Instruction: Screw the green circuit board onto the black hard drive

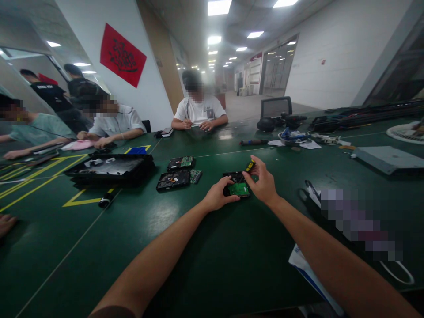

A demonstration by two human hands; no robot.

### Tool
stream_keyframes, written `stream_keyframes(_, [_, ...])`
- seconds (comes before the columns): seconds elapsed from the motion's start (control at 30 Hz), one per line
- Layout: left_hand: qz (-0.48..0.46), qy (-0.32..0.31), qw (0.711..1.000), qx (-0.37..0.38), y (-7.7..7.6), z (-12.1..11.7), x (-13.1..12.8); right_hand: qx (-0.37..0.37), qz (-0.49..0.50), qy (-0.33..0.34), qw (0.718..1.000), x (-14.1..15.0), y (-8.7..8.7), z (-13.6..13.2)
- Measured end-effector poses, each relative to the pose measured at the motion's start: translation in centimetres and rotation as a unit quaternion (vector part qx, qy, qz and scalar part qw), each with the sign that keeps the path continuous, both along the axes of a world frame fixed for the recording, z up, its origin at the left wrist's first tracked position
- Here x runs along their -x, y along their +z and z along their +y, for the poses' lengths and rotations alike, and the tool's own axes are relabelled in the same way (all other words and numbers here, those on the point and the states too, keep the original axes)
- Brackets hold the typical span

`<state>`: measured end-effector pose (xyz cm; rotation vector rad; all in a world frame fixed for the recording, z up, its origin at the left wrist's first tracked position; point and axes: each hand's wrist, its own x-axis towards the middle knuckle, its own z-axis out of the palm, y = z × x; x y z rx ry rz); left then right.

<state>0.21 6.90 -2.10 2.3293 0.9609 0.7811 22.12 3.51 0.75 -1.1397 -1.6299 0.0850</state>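
Note:
A hard drive (239,190) with a green circuit board facing up lies on the green table in front of me. My left hand (220,193) grips its left side, with the thumb along the near edge and the fingers at the far edge. My right hand (263,182) pinches the black-and-yellow handle of a screwdriver (251,166) just above the drive's right side. The screwdriver's tip is too small to make out. To the left lie two more hard drives, one with a black face (173,180) and one showing some green board (180,163), beside a loose circuit board (195,176).
Black trays (111,167) are stacked at the left, near a small black cylinder (105,200). At right are a grey metal box (391,159), a bowl of blue items (294,136) and a blurred-out item with a strap. People sit across and to the left.

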Motion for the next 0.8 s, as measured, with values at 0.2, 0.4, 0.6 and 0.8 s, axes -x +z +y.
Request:
stream_keyframes(0.2, [-0.004, -0.003, 1.000, -0.003, -0.31, 0.20, -0.09, -0.045, -0.027, -0.002, 0.999, 0.18, -0.44, 0.41])
stream_keyframes(0.4, [-0.007, -0.003, 1.000, -0.007, -0.54, 0.33, -0.05, -0.034, 0.006, 0.030, 0.999, 0.15, -0.71, 0.62])
stream_keyframes(0.6, [-0.009, -0.008, 1.000, -0.011, -0.39, 0.34, -0.03, -0.059, -0.039, -0.006, 0.997, 0.19, -0.55, 0.55])
stream_keyframes(0.8, [-0.010, -0.001, 1.000, -0.012, -0.63, 0.38, -0.09, -0.068, -0.062, -0.004, 0.996, 0.31, -0.36, 0.39])
